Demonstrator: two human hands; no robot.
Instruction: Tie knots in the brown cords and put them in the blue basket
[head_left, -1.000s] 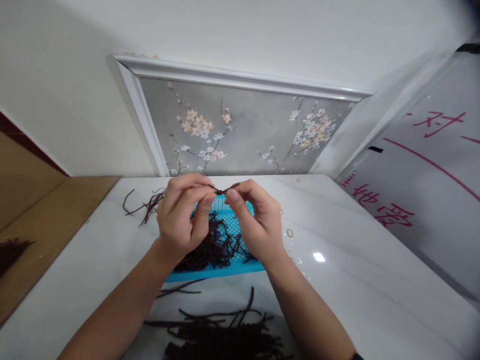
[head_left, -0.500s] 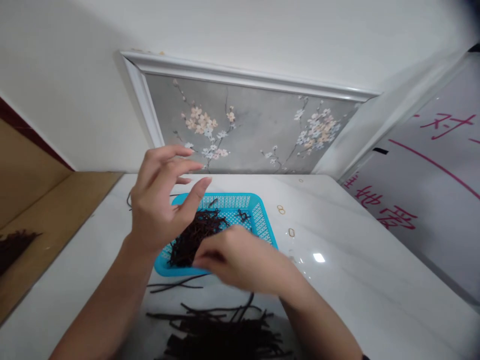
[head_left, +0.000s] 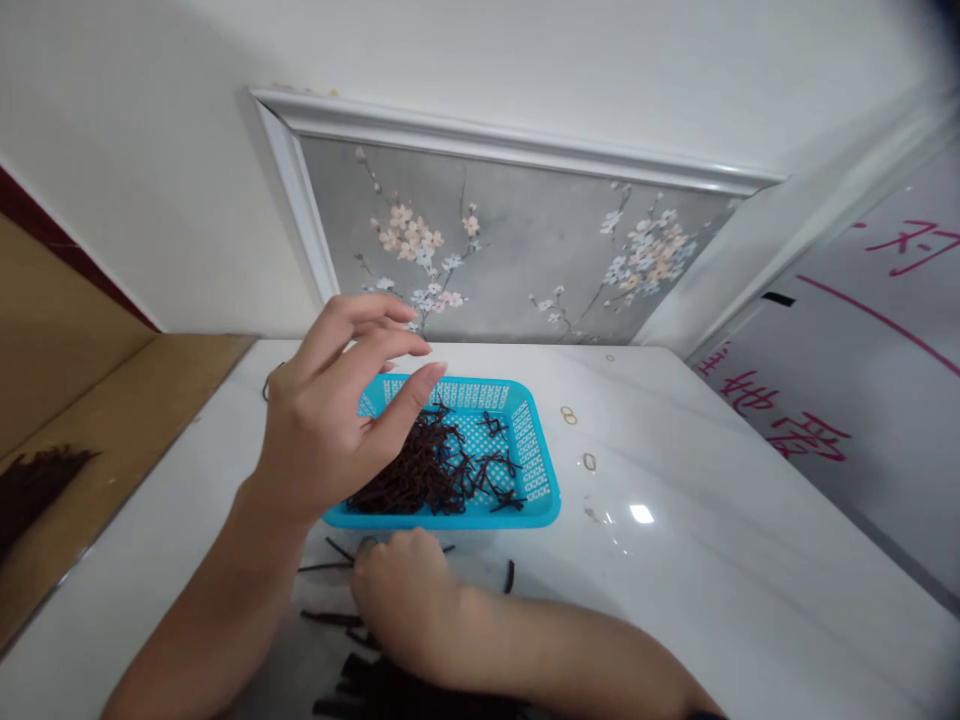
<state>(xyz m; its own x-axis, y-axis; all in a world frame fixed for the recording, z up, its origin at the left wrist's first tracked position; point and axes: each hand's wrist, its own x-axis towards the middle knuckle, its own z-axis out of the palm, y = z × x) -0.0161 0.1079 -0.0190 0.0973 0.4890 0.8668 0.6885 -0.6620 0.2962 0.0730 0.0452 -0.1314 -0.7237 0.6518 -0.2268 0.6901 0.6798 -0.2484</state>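
Note:
My left hand (head_left: 337,410) hovers over the left part of a blue plastic basket (head_left: 553,505), fingers bent and apart, with nothing in it. A heap of dark brown knotted strips (head_left: 420,465) fills the basket's left and middle. Several small knotted pieces (head_left: 506,497) lie toward its right. In front of the basket, my right hand (head_left: 409,590) is low over the table, its fingers closed at a thin dark strip (head_left: 322,567); the fingertips are partly hidden. Beneath my right forearm is a pile of straight dark strips (head_left: 405,690).
Rubber bands (head_left: 569,415) and another band (head_left: 589,462) lie right of the basket on the white marbled table (head_left: 675,430). At the left, a cardboard box (head_left: 150,420) holds more dark strips (head_left: 45,485). A framed floral panel (head_left: 517,240) stands behind; a whiteboard (head_left: 862,350) is at the right.
My right hand has moved from over the basket down toward the loose strips in front of it. More of the basket's contents shows. My left hand remains raised and open.

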